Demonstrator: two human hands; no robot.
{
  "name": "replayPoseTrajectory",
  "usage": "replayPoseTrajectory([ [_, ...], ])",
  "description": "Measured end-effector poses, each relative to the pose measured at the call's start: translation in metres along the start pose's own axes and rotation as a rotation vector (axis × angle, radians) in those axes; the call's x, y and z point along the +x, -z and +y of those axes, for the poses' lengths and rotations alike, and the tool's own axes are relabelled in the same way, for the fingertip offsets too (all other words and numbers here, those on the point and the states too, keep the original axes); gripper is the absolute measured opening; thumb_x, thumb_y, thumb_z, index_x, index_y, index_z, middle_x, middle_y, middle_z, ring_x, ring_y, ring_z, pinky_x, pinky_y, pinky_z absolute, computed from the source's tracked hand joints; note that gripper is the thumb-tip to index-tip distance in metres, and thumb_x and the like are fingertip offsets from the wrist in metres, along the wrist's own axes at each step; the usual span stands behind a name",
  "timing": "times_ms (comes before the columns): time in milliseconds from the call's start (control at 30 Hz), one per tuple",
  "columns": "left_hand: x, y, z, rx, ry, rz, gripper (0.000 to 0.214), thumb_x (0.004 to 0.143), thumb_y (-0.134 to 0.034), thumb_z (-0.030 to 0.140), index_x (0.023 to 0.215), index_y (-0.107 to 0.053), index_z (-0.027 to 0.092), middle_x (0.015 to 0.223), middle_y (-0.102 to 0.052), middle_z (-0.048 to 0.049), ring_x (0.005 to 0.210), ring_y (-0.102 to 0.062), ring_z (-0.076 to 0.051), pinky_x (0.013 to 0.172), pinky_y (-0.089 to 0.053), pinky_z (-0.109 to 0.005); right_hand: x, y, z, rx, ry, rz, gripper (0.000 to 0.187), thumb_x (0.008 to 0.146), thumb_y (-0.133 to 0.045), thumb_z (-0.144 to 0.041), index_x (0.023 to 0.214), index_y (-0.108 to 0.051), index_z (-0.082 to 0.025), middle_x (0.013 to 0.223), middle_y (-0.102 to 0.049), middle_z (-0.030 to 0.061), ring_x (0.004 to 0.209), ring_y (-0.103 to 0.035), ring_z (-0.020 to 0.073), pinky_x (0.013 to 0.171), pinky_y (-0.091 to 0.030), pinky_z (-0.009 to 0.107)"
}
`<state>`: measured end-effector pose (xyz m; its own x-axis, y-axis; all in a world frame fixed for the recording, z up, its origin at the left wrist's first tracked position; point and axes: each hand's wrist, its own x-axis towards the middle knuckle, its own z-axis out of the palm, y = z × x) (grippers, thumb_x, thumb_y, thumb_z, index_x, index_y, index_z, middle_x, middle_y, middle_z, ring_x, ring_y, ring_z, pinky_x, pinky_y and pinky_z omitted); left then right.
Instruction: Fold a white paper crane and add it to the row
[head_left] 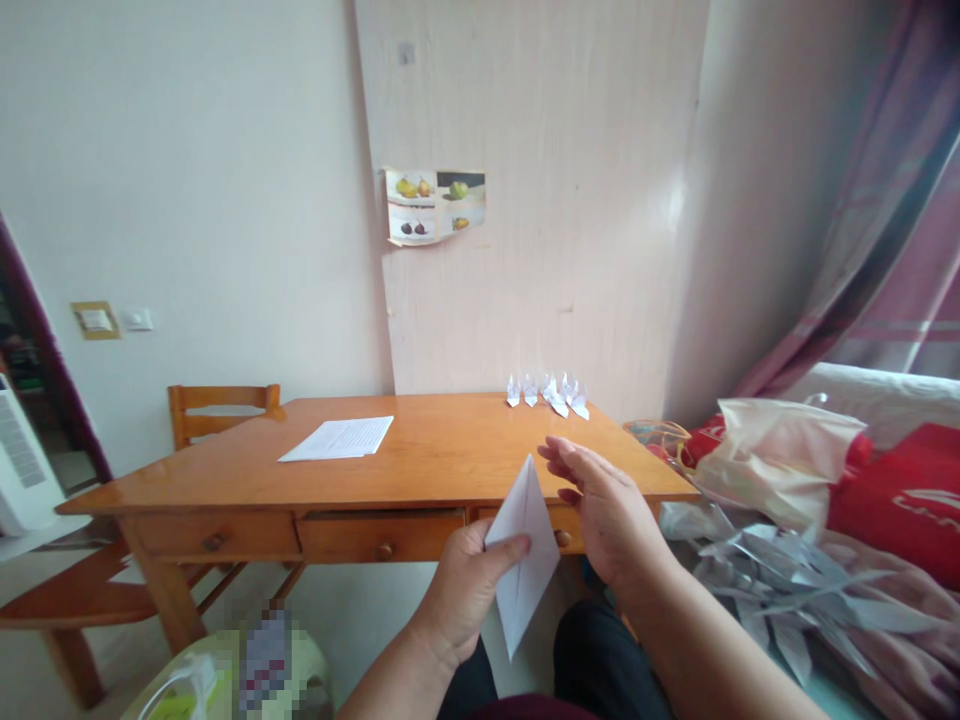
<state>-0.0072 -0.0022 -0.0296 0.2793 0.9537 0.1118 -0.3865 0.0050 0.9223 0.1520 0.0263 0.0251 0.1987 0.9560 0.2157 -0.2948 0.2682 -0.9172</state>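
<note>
A white sheet of paper folded into a long diamond [525, 590] is held upright above my lap, one point up and one down. A crease runs down its middle. My left hand [476, 580] grips its left corner, with the thumb pressed on the front face and the fingers behind. Just right of the paper's top point is my right hand [592, 500], its fingers stretched out and apart from the paper, holding nothing. Several small folded paper figures [556, 395] stand in a cluster at the far right of the wooden table [450, 480].
A stack of printed sheets [341, 438] lies on the table's left half. To the right, paper strips [795, 590], a pale plastic bag [780, 450] and a red bag [907, 500] are piled up. A wooden chair [225, 395] stands behind the table's left end.
</note>
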Motion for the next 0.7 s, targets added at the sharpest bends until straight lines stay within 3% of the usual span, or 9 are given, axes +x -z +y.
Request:
replayPoseTrajectory([
  [233,0.006,0.004,0.009,-0.069,-0.134,0.085,0.050,0.080,-0.079,0.032,0.123,-0.070,0.010,0.110,-0.075,-0.0167,0.097,-0.070,-0.029,0.096,-0.050,-0.042,-0.014,0.001,0.023,-0.070,-0.129,-0.109,0.037,0.083,-0.068,-0.056,0.096,-0.079,-0.023,0.096,-0.074,0.0061,0.090,-0.061,0.0208,0.071,-0.038,0.030],
  [367,0.007,0.007,0.007,-0.070,-0.143,0.109,0.050,0.081,-0.078,0.033,0.125,-0.069,0.010,0.108,-0.075,-0.0164,0.094,-0.071,-0.028,0.088,-0.053,-0.038,-0.026,-0.005,0.028,-0.064,-0.140,-0.263,0.033,0.079,-0.075,-0.053,0.081,-0.075,-0.020,0.071,-0.065,0.0000,0.067,-0.051,0.0139,0.063,-0.036,0.027],
  [467,0.008,0.008,0.006,-0.053,-0.151,0.117,0.048,0.082,-0.078,0.034,0.124,-0.070,0.010,0.106,-0.076,-0.0159,0.091,-0.071,-0.027,0.084,-0.053,-0.036,-0.028,-0.009,0.032,-0.018,-0.134,-0.281,0.035,0.073,-0.082,-0.050,0.069,-0.067,-0.019,0.060,-0.057,-0.0030,0.058,-0.044,0.0115,0.058,-0.034,0.026],
  [567,0.007,0.007,0.007,-0.054,-0.154,0.116,0.047,0.082,-0.078,0.033,0.123,-0.070,0.011,0.105,-0.076,-0.0155,0.091,-0.071,-0.027,0.086,-0.052,-0.036,-0.027,-0.009,0.035,0.010,-0.116,-0.266,0.039,0.071,-0.083,-0.050,0.064,-0.063,-0.018,0.059,-0.055,-0.0031,0.058,-0.043,0.0112,0.057,-0.034,0.025],
  [700,0.005,0.005,0.010,-0.068,-0.135,0.102,0.049,0.081,-0.079,0.034,0.123,-0.070,0.010,0.106,-0.076,-0.0160,0.093,-0.071,-0.028,0.089,-0.052,-0.038,-0.024,-0.007,0.034,0.011,-0.139,-0.297,0.036,0.072,-0.083,-0.050,0.073,-0.069,-0.017,0.067,-0.064,0.0007,0.064,-0.051,0.0137,0.062,-0.039,0.026],
])
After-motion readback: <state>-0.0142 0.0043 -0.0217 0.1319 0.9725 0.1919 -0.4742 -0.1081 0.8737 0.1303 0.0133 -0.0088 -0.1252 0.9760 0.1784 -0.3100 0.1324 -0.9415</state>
